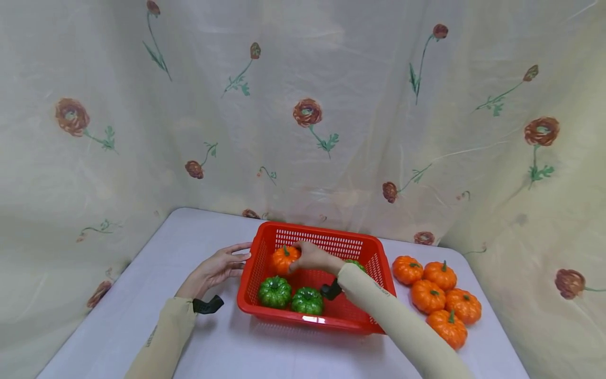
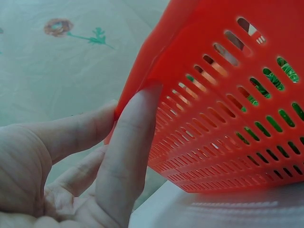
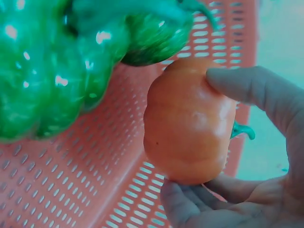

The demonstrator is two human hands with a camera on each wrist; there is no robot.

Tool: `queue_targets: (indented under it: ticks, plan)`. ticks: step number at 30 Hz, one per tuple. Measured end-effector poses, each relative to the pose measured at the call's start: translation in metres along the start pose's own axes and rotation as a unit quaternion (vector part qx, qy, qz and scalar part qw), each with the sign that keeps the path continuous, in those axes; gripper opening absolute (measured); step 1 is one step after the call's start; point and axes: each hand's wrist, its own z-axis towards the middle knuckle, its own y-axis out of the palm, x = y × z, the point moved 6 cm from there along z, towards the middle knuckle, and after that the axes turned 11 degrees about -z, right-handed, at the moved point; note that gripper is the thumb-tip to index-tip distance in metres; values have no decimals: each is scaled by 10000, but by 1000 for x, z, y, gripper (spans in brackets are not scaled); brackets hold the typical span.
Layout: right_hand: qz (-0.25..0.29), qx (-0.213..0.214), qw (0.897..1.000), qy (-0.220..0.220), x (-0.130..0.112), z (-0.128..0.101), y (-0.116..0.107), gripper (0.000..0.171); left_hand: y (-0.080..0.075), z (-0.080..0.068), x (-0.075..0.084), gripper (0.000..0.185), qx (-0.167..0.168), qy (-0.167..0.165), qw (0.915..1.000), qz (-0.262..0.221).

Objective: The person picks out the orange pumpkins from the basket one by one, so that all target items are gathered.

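Observation:
Inside the red plastic basket [image 1: 326, 322], my right hand [image 1: 312, 258] grips a small orange pumpkin [image 1: 283, 261] near the left end. In the right wrist view, the thumb lies on one side of that pumpkin [image 3: 190, 123] and the fingers on the opposite side; its green stem points toward the palm. Two green pumpkins [image 1: 275, 292] [image 1: 307, 301] sit in the basket's near left part, and another green pumpkin [image 1: 355, 265] is partly hidden behind the right forearm. My left hand [image 1: 220, 268] touches the basket's left rim with fairly straight fingers.
Several orange pumpkins [image 1: 428, 296] stand in a group on the white table [image 1: 208, 231], just right of the basket. A floral curtain [image 1: 360, 131] hangs behind and at both sides of the table. My right forearm [image 1: 402, 321] crosses the basket's right side.

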Motion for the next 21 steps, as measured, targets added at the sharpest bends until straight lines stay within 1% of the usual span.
queue_targets:
  ticks: [4,7,12,21]
  plan:
    - [262,99,9995,166,2,-19,-12,75,1,1,0,61,-15,45,10000,6]
    - [333,216,9989,256,7,-36,-21,74,0,2,0,59,-1,56,10000,48]
    - [213,410,9984,332,17,-61,-32,72,-1,0,-1,59,47,-1,10000,34]
    - [208,762,9940,756,35,-115,-58,76,1,1,-1,61,46,-72,9999,-89]
